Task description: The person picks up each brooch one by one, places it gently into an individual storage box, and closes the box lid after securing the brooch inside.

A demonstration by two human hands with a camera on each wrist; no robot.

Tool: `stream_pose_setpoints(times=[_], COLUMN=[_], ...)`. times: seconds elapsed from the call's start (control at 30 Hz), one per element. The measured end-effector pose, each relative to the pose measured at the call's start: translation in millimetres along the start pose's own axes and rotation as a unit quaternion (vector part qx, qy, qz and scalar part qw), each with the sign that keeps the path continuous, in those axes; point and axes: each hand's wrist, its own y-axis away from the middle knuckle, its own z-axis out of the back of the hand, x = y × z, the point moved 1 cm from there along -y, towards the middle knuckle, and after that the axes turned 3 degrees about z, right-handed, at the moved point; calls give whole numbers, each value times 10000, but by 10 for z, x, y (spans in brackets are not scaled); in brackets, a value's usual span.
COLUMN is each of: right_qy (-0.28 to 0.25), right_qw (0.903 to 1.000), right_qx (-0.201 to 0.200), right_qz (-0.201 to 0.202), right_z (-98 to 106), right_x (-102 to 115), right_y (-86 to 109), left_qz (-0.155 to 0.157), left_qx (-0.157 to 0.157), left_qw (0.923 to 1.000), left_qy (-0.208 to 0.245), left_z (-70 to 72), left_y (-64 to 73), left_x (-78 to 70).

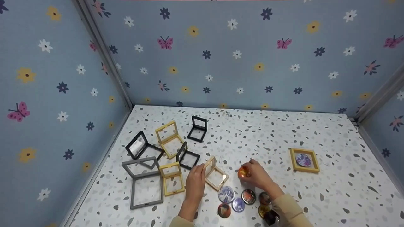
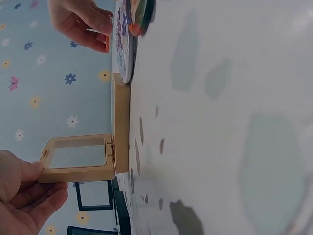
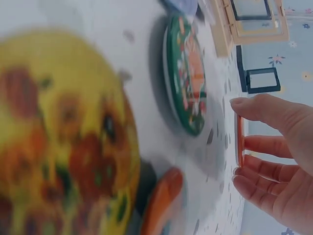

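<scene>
My left hand (image 1: 195,183) pinches the raised lid of a small tan hinged display frame (image 1: 222,183), whose base lies on the table. In the left wrist view the lid (image 2: 78,174) stands upright, fingers and thumb at its outer edge. To the right, my right hand (image 1: 257,175) holds an orange round badge (image 1: 243,173) between thumb and fingers. The right wrist view shows that badge (image 3: 240,142) edge-on. Closer to me lie a purple-and-white badge (image 1: 226,194), a smaller purple badge (image 1: 238,205), a dark-rimmed badge (image 1: 248,196) and a red-orange badge (image 1: 224,210).
Several open hinged frames stand at the left, among them a large grey frame (image 1: 146,204), a yellow frame (image 1: 183,186) and a black frame (image 1: 197,140). At the right, a yellow frame (image 1: 306,170) holds a purple badge (image 1: 303,160). A yellow badge (image 1: 263,210) lies by my right sleeve.
</scene>
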Motion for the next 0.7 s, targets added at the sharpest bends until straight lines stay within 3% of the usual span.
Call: stream_pose_setpoints(times=[0.13,0.43,0.7], right_qy=[-59,-240,-231], right_qw=[10000,9980,9928], right_qx=[-22,59,-155], right_qz=[59,577,1162], right_z=[-15,-44,-110], right_x=[72,243,359], right_y=[8,0,-12], left_qz=[24,-93,-118], left_qx=[31,-157,-169], left_qw=[10000,9998,9998], left_qy=[-19,-60,0], left_z=[0,-12,-11], left_y=[0,1,3], left_x=[-2,7,2])
